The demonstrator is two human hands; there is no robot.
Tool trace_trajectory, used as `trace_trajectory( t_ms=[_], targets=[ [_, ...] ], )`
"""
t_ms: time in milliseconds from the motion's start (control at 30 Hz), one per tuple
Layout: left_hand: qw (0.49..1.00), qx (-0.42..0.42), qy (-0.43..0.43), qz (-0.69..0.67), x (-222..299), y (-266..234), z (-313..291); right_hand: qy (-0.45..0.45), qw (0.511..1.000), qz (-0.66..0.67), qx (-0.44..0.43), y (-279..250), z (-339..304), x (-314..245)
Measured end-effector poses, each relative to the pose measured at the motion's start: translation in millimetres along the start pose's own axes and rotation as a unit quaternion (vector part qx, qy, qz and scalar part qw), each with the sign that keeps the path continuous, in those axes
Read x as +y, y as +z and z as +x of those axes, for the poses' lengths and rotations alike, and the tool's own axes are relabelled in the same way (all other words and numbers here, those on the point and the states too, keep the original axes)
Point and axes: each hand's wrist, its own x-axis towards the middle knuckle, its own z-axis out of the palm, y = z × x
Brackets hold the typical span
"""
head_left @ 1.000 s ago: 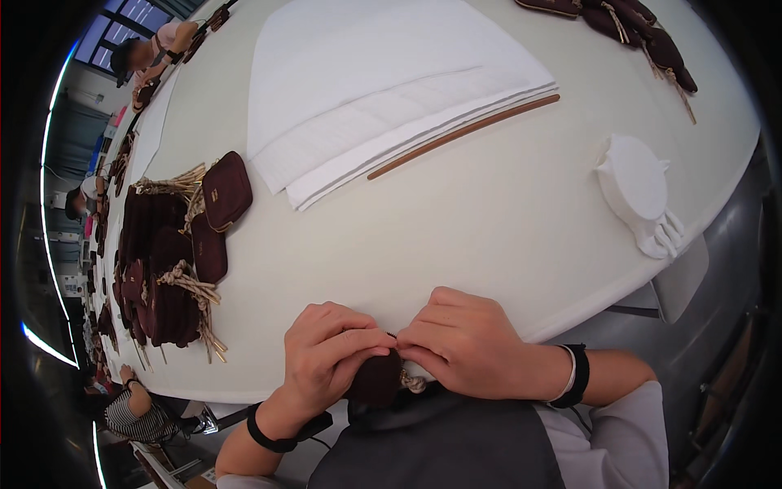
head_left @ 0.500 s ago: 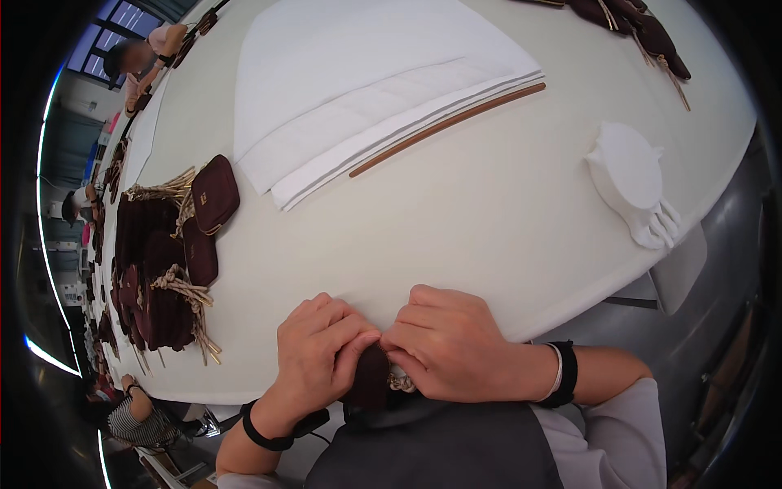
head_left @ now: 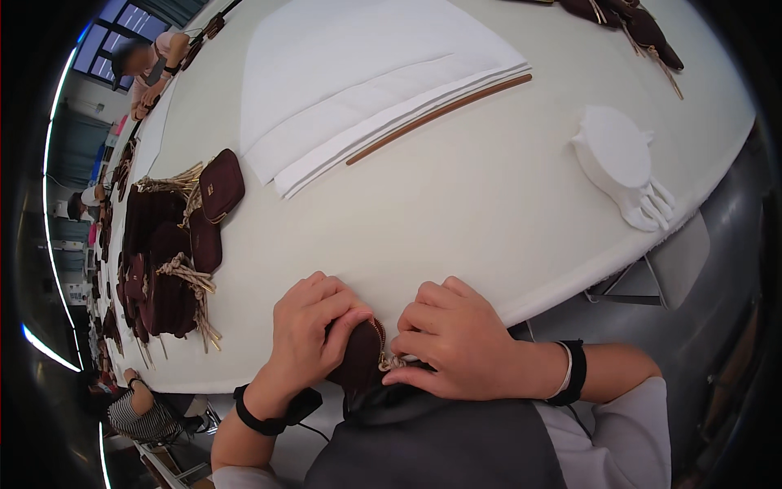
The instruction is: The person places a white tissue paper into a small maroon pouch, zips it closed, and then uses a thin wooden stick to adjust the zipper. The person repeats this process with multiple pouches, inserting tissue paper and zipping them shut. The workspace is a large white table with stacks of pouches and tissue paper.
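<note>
At the table's near edge I hold a dark maroon zip pouch [head_left: 355,363] close to my body. My left hand [head_left: 314,330] is closed on its upper end, thumb pressed near the top of the gold zip. On the pouch's right side, my right hand [head_left: 452,342] has curled fingers around a knotted beige cord [head_left: 393,363] hanging by the zip. The fingertips of that hand are partly hidden. The pouch's lower end reaches down against my dark apron.
To the left lies a pile of maroon pouches [head_left: 155,261] with beige cord pulls. White sheets [head_left: 366,90] and a brown strip [head_left: 440,118] lie ahead. A white bundled cloth [head_left: 615,155] sits right, more pouches [head_left: 643,28] far right. Other people [head_left: 151,69] work along the left side.
My right hand has moved away from the left fingertips, to the cord. The pouch's gold zip edge now shows between my hands. The view has shifted slightly.
</note>
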Motion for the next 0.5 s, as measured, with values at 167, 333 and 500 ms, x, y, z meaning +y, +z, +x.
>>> trace_trajectory(
  t_ms=[167, 333, 500],
  targets=[
    [1.0, 0.003, -0.002, -0.003, 0.1, -0.4, -0.8, -0.023, 0.998, -0.052, -0.015, 5.9, 3.8, -2.5],
    [1.0, 0.004, -0.001, -0.009, -0.6, -1.2, -1.3, -0.056, 0.991, -0.112, -0.035, 5.1, 3.9, -3.9],
    [1.0, 0.007, 0.009, -0.008, -4.5, -0.7, -3.5, -0.046, 0.981, -0.182, -0.04, -8.0, 24.8, 3.2]
  ],
)
